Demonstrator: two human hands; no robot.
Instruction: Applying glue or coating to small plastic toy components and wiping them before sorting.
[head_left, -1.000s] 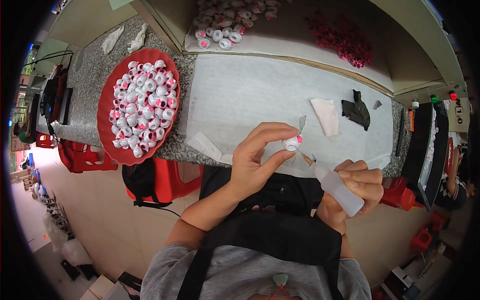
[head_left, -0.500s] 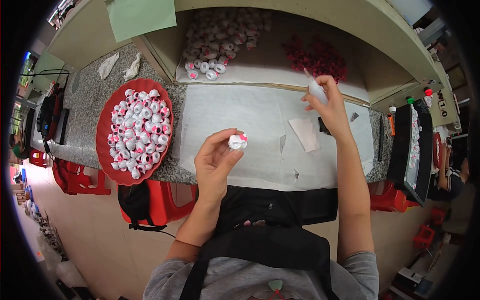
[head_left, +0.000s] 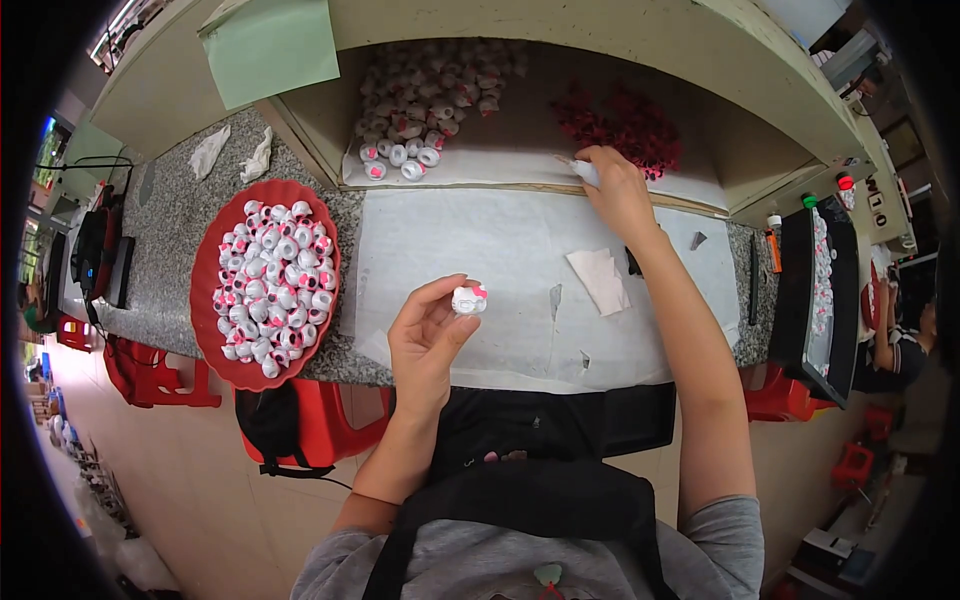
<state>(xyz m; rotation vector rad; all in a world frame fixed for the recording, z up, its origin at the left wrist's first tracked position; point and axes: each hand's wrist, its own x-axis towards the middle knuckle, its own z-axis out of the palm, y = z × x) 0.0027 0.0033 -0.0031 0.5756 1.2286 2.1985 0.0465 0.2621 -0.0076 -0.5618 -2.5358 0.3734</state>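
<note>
Left hand (head_left: 425, 345), thumb and fingers closed to a narrow pinch, holds a small white-and-pink piece (head_left: 469, 299) above the near half of a white sheet (head_left: 450, 240); the piece is clear of the sheet's surface as far as one view shows. Right hand (head_left: 620, 190), arm extended, is curled about a pale squeeze bottle (head_left: 586, 172), its thin brownish tip directed left at the mouth of the shelf compartment. Close to those fingers, inside the compartment: a heap of dark red pieces (head_left: 620, 125); contact between fingers and heap cannot be told. Left side of the compartment: a pile of white pieces (head_left: 420, 95) with pink marks, a few spread near its front edge. On the sheet, right of centre: a pale pink cloth or paper (head_left: 598, 280); a dark scrap just beside it is partly hidden by the right forearm. Left of the sheet, on a speckled countertop (head_left: 155, 240): a red scalloped tray (head_left: 200, 290) filled with similar white-and-pink pieces. Behind the tray: two crumpled white tissues (head_left: 208, 152). Right of the sheet: an orange stick (head_left: 773, 252), then a black tray (head_left: 790, 300) with small white items. Farther right: a co-worker (head_left: 905, 345), partly visible.
</note>
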